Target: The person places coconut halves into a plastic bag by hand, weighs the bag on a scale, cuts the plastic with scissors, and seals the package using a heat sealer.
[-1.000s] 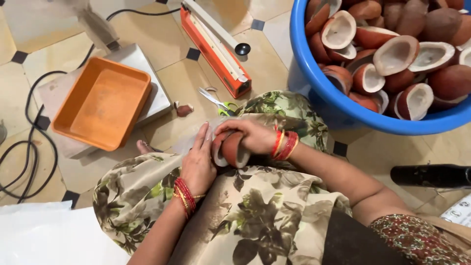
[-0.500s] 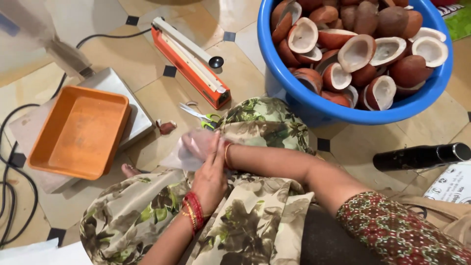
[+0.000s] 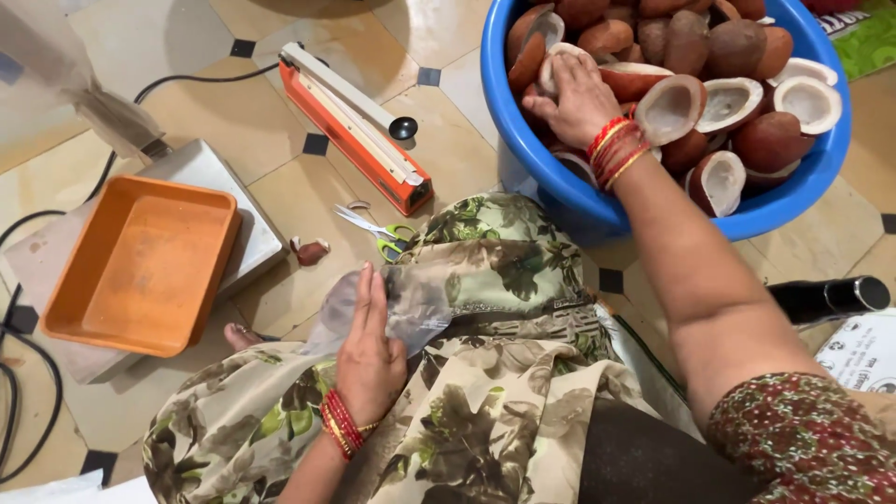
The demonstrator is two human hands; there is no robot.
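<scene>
blue tub (image 3: 523,177) cut off by top edge, far rim not seen. right hand (image 3: 571,98) fingertips buried among coconut halves (image 3: 747,103), can't tell if its grip has one. left hand (image 3: 371,355) flat on clear plastic bag (image 3: 411,299); bag's contents and part under the palm hidden. cable (image 3: 19,373) runs off left edge. black cylinder (image 3: 826,299) partly behind right forearm, kind unclear. white printed bag (image 3: 863,355) cut by right edge. small brown bits (image 3: 310,250) on floor too small to id.
</scene>
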